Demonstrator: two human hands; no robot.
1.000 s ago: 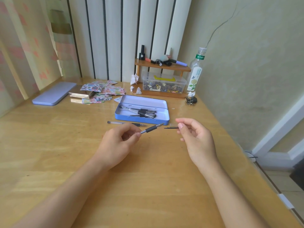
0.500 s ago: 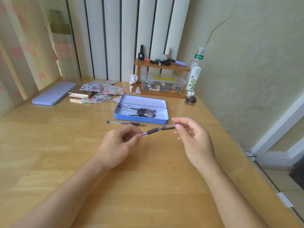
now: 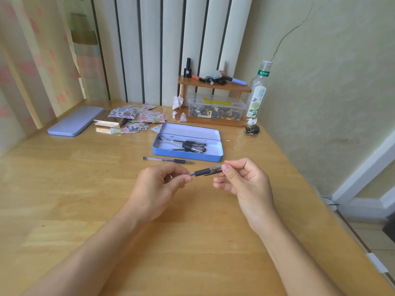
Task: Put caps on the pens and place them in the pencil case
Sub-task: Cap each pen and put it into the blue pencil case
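Note:
My left hand (image 3: 159, 184) pinches the barrel of a clear pen with a black grip (image 3: 199, 173), held above the table. My right hand (image 3: 245, 182) grips the pen cap (image 3: 213, 170), which sits over the pen's tip end. Just beyond my hands lies the open blue pencil case (image 3: 188, 155) holding several capped black pens (image 3: 188, 145). A second uncapped pen (image 3: 167, 160) rests on the table along the case's near side.
The case lid (image 3: 74, 121) lies at the far left. Colourful paper sheets (image 3: 136, 117) are scattered behind the case. A wooden shelf (image 3: 213, 86), a clear storage box (image 3: 215, 108) and a bottle (image 3: 257, 90) stand at the back right by the wall.
My right hand has brought the cap from a short gap away onto the pen's tip. My left hand has kept the pen nearly still.

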